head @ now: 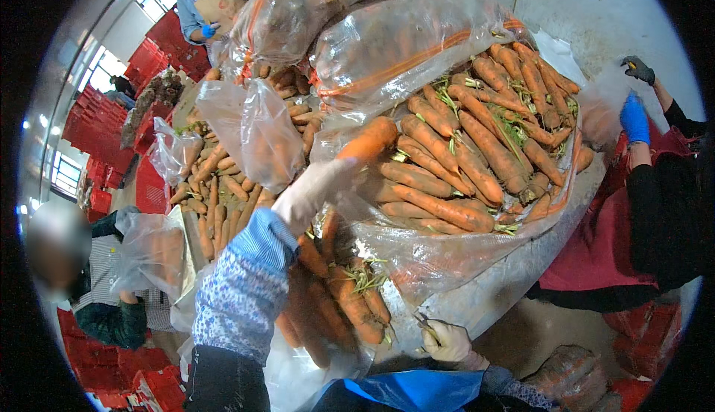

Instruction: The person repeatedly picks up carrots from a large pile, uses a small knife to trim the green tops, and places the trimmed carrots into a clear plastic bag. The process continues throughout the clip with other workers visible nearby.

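My left hand [321, 188], in a pale glove and blurred, holds a thick orange carrot [371, 139] above the edge of an open clear plastic sack [447, 250]. Soil-stained carrots [475, 155], some with green stem stubs, fill that sack. My right hand [448, 342], also gloved, is low at the table's near edge and grips a small knife [427, 327], its handle mostly hidden by the fingers. Between my hands and to the left, a group of carrots [352, 300] lies at a clear plastic bag [318, 370] beside my left sleeve.
Two full clear sacks [391, 43] with orange bands lie at the far side. More carrots [223, 188] are heaped on the left. Co-workers stand left, far left and right; one wears a blue glove [635, 118]. Red crates [100, 127] are stacked beyond.
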Demonstrator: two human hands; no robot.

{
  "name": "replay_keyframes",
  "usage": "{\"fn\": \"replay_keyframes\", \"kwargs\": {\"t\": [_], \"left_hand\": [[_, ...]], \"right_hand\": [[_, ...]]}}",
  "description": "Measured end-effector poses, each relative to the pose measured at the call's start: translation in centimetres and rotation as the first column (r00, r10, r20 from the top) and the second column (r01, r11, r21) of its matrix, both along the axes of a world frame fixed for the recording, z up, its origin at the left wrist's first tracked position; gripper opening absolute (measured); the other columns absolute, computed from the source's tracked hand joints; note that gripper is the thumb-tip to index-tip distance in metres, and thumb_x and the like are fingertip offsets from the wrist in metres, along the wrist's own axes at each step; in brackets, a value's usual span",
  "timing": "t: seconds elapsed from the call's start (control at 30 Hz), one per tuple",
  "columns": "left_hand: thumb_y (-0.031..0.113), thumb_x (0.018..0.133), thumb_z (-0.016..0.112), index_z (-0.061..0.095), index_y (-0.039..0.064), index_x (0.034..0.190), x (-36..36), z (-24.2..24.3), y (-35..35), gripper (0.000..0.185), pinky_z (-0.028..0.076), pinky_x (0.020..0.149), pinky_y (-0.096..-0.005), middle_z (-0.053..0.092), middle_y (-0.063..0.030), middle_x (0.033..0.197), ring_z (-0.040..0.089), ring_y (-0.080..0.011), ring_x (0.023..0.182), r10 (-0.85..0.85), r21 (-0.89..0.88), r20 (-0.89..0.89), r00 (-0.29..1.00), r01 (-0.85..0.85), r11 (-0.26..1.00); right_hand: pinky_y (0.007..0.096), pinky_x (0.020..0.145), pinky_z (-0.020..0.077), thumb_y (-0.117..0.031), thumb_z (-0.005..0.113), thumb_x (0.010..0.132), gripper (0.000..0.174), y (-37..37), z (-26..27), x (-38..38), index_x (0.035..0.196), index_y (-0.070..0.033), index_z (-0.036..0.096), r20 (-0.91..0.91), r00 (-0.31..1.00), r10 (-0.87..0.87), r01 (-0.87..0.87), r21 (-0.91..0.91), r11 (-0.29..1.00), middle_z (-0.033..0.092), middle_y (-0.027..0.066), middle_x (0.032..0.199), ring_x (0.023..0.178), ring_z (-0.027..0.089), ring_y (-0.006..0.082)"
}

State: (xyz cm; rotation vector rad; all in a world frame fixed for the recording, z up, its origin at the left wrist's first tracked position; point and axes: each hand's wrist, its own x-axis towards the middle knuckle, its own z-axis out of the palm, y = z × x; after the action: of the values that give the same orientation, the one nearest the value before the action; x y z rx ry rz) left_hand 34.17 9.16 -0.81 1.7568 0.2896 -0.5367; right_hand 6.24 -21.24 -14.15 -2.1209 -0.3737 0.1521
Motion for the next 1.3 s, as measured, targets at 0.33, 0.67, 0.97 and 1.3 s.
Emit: {"fn": "replay_keyframes", "kwargs": {"t": [0.33,0.67,0.97,1.3], "left_hand": [[0.057,0.085,0.060,0.055,0.004,0.119,-20.9,3.2,0.2,0.064,0.041,0.052,-0.0308,0.061,-0.0074,0.078,0.046,-0.0116,0.048,0.278,-0.610,-0.094,0.956,-0.276,0.743],[0.062,0.081,0.065,0.040,-0.009,0.136,-32.8,4.4,0.7,0.093,0.040,0.040,-0.0254,0.068,-0.0112,0.088,0.055,-0.0094,0.045,0.272,-0.725,-0.064,0.960,-0.231,0.649],[0.061,0.088,0.058,0.040,-0.009,0.136,-37.9,2.9,-0.9,0.087,0.038,0.044,-0.0257,0.062,-0.0105,0.074,0.045,-0.0102,0.039,0.235,-0.877,-0.256,0.938,-0.327,0.351],[0.066,0.080,0.063,0.048,-0.007,0.131,-38.4,2.5,-1.8,0.091,0.046,0.050,-0.0254,0.059,-0.0056,0.078,0.044,-0.0082,0.042,0.330,-0.658,-0.078,0.941,-0.298,0.691]], "right_hand": [[0.0485,0.062,0.0525,-0.025,0.058,0.091,0.021,0.3,2.0,0.2,0.106,-0.011,0.063,-0.178,0.981,0.073,-0.109,-0.201,0.973,0.067,0.0188,0.079,0.072,0.066,0.0403],[0.0270,0.050,0.0484,-0.034,0.055,0.100,0.037,3.1,7.7,2.4,0.117,-0.001,0.058,-0.612,0.756,0.231,0.178,0.533,0.827,0.064,0.0077,0.082,0.061,0.061,0.0132],[0.0276,0.061,0.0529,-0.028,0.046,0.104,0.035,8.3,10.0,3.3,0.125,0.000,0.050,-0.429,0.852,0.301,0.149,0.748,0.647,0.062,0.0111,0.106,0.079,0.066,0.0182],[0.0287,0.078,0.0551,-0.013,0.053,0.101,0.021,10.0,11.9,2.4,0.114,0.003,0.059,-0.226,0.924,0.307,-0.044,0.737,0.675,0.067,0.0086,0.104,0.096,0.064,0.0154]]}}
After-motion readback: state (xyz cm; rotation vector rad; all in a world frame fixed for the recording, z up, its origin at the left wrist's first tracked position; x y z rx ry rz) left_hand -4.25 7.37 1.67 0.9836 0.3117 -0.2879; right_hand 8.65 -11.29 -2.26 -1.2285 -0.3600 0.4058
